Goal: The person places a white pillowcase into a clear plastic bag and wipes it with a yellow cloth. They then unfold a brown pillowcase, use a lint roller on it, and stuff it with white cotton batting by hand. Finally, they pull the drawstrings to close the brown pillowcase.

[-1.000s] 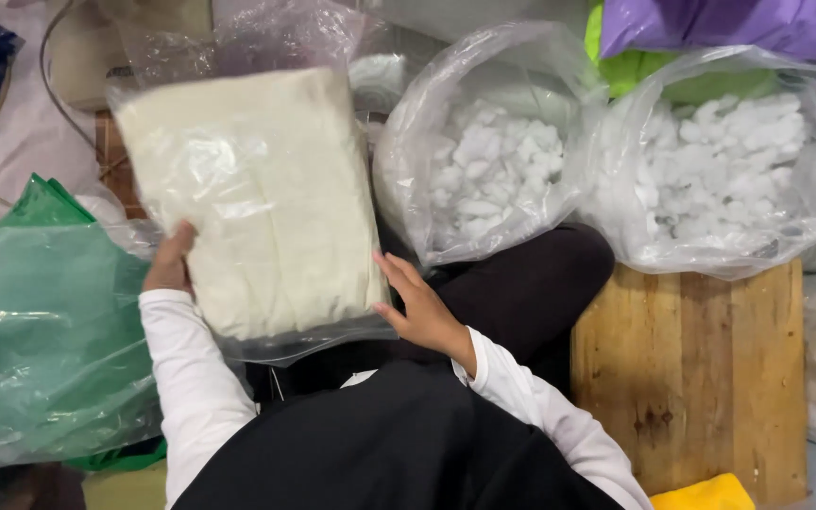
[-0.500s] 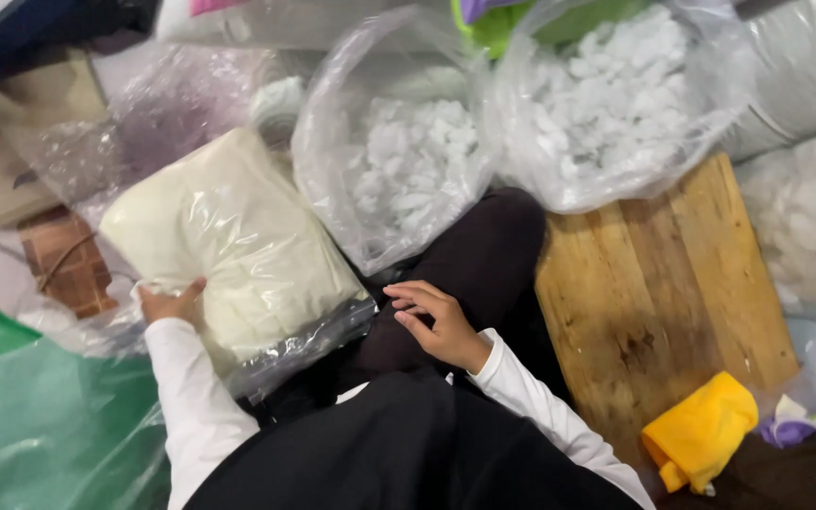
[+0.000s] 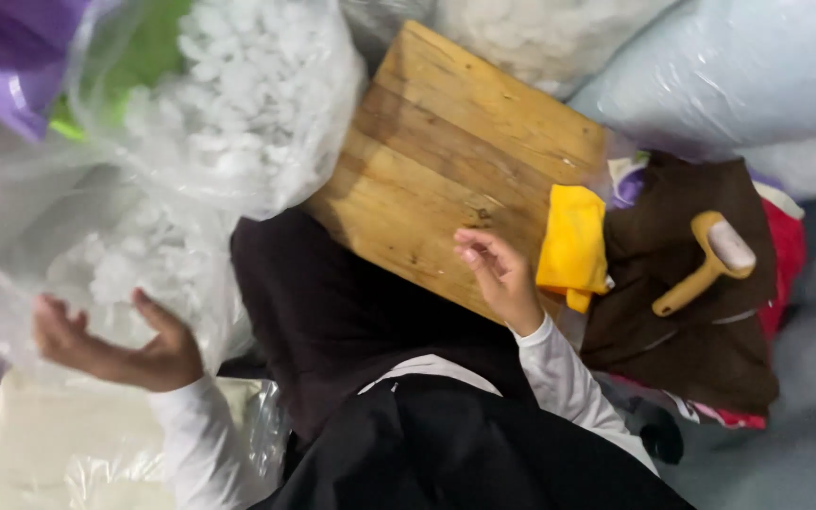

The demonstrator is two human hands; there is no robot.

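My left hand (image 3: 115, 345) is palm up with fingers spread, holding nothing, against a clear plastic bag of white fluffy pieces (image 3: 134, 264). Below it lies a flat cream pack in clear plastic (image 3: 59, 444). My right hand (image 3: 498, 274) hovers with loosely curled fingers, holding nothing, over a wooden board (image 3: 446, 161), close to a folded yellow cloth (image 3: 573, 246). Both arms wear white sleeves over dark clothing.
A second clear bag of white pieces (image 3: 238, 94) sits at upper left beside purple fabric (image 3: 7, 52). A yellow-handled lint roller (image 3: 710, 260) rests on brown cloth (image 3: 701, 331) at right. Pale blue bagged bundles (image 3: 739, 76) fill the upper right.
My view has swung right. My left hand has let go of the cream pack, which now lies below it. My right hand has moved from my lap to above the wooden board.
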